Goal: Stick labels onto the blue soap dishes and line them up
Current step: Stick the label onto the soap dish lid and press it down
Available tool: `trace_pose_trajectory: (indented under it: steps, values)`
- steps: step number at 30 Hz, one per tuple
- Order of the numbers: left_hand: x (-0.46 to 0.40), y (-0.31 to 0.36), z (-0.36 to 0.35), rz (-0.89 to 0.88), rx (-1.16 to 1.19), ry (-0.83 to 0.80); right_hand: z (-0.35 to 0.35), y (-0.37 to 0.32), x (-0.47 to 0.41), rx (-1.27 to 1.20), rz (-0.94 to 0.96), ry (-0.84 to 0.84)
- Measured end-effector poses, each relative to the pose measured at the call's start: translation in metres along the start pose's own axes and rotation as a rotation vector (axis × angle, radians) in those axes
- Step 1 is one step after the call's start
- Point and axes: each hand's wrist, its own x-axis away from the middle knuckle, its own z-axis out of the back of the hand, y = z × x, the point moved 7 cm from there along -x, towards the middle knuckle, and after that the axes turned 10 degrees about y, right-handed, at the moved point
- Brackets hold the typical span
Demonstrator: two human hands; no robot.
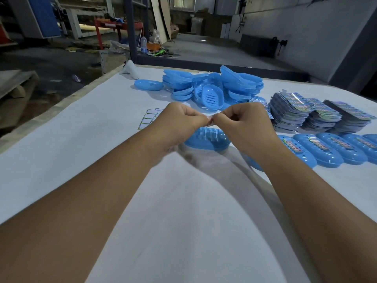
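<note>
My left hand (179,119) and my right hand (244,121) meet fingertip to fingertip above the table, both pinching a small pale label (210,120) between them. Just below the hands lies a blue soap dish (208,141), its slotted side up. To the right a row of blue soap dishes (330,149) with colourful labels on them lies side by side. A heap of plain blue soap dishes (212,86) sits at the back of the table. Part of another blue dish is hidden under my right wrist.
Stacks of colourful printed cards (306,115) stand at the right behind the row. A sheet of small white labels (150,118) lies left of my left hand. One single blue dish (148,85) lies at the back left. The white table (91,160) ends at the left edge.
</note>
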Motion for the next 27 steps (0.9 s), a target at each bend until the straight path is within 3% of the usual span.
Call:
trace_pose_trajectory:
  steps: [11,17,27]
  values:
    - [-0.003,0.002,0.009,-0.025,-0.053,0.047,-0.005,-0.005,0.002,-0.105,-0.029,-0.144]
    - [-0.006,0.002,0.012,-0.035,-0.08,0.112,0.004,0.009,-0.006,0.111,-0.051,0.001]
    - [-0.007,-0.001,0.009,-0.03,-0.081,0.077,0.008,0.018,-0.01,0.099,-0.119,0.002]
